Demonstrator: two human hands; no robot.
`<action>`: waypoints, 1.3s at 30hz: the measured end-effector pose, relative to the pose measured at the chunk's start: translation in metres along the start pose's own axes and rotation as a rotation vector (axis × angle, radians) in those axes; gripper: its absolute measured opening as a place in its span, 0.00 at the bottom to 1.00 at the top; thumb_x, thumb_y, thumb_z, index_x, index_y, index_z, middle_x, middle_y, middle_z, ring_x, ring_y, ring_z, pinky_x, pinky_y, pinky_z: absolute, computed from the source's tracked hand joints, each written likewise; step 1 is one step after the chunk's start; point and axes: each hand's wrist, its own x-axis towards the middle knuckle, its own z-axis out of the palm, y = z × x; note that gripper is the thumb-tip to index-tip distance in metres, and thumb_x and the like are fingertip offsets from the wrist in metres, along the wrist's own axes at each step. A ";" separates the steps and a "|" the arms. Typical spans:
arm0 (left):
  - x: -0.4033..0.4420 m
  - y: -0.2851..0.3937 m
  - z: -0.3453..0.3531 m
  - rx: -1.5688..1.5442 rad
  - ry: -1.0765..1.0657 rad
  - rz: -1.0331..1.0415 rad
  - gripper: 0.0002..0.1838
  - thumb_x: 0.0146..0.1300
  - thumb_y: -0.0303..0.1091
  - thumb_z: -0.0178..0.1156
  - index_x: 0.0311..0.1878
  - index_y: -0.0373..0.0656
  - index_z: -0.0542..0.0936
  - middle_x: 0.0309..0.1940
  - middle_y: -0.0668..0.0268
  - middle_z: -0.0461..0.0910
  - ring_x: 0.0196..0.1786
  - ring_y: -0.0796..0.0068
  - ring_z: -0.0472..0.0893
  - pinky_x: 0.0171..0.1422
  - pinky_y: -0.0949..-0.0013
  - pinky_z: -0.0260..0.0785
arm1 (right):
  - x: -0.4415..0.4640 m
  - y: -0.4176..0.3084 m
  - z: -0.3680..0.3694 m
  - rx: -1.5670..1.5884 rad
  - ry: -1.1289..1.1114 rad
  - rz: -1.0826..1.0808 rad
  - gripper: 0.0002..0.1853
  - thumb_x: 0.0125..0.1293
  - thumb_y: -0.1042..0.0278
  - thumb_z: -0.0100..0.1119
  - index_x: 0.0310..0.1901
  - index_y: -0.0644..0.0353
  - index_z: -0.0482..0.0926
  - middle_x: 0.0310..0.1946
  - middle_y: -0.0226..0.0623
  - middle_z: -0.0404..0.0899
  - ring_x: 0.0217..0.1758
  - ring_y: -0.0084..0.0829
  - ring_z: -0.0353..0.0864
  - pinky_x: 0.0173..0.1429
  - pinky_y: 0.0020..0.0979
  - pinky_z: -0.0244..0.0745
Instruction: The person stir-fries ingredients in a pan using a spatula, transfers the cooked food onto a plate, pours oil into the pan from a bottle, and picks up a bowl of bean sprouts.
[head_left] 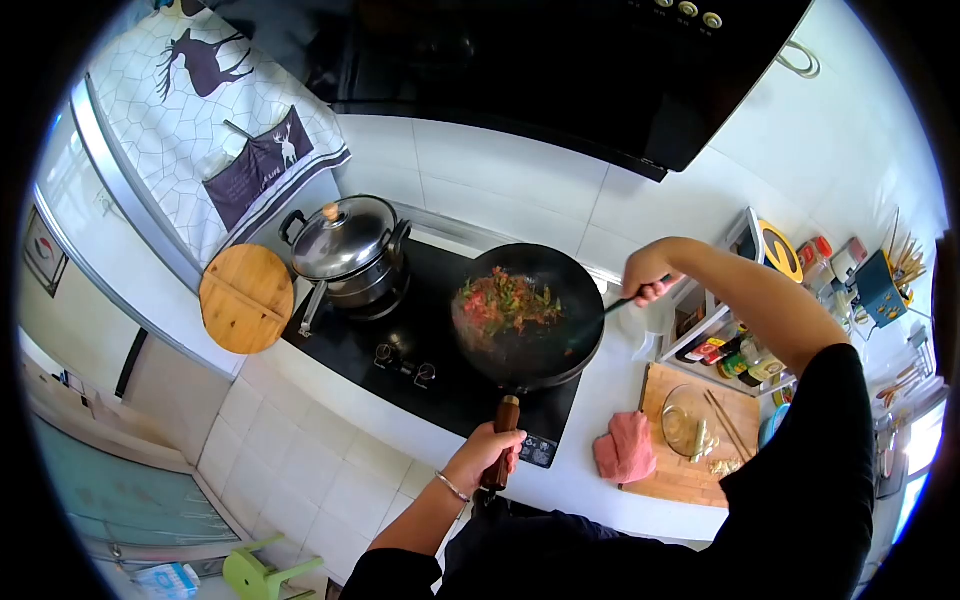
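Note:
A black wok (560, 265) stands on the right side of the black stove (420, 300). My left hand (485, 455) is wrapped round the wok's brown wooden handle (502, 440). In the wok lies chopped food (505, 303), a mix of red and green pieces, gathered mostly on the left. My right hand (652, 275) is closed on the handle of a dark spatula (612, 305), which reaches into the wok's right side. The spatula's head is hard to make out against the dark wok.
Left of the wok stands a lidded steel pot (345, 240), beside a round wooden board (247, 300). To the right are a pink cloth (625, 448), a cutting board (655, 410) with a glass bowl (690, 420) and chopsticks (730, 425), and a rack of bottles (735, 360). A range hood (520, 80) hangs above.

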 end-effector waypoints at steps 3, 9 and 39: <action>-0.003 0.003 0.001 0.015 0.001 -0.019 0.10 0.60 0.32 0.58 0.27 0.42 0.69 0.17 0.69 0.70 0.16 0.79 0.71 0.22 0.73 0.68 | 0.031 -0.008 -0.007 -0.348 0.373 0.013 0.13 0.61 0.64 0.56 0.22 0.60 0.76 0.18 0.36 0.76 0.13 0.23 0.70 0.15 0.22 0.65; 0.000 0.004 -0.008 0.078 -0.002 -0.050 0.09 0.60 0.32 0.58 0.29 0.42 0.68 0.18 0.69 0.70 0.17 0.79 0.72 0.21 0.74 0.68 | 0.047 -0.061 0.021 -0.888 0.987 -0.742 0.12 0.49 0.63 0.57 0.35 0.55 0.83 0.33 0.43 0.81 0.39 0.44 0.80 0.43 0.42 0.74; -0.012 0.001 0.046 0.154 0.178 0.237 0.09 0.58 0.33 0.60 0.26 0.44 0.72 0.13 0.68 0.70 0.14 0.75 0.73 0.18 0.71 0.66 | -0.082 0.103 0.183 -0.575 1.489 -0.674 0.13 0.64 0.63 0.49 0.49 0.52 0.75 0.25 0.41 0.74 0.26 0.44 0.76 0.29 0.42 0.71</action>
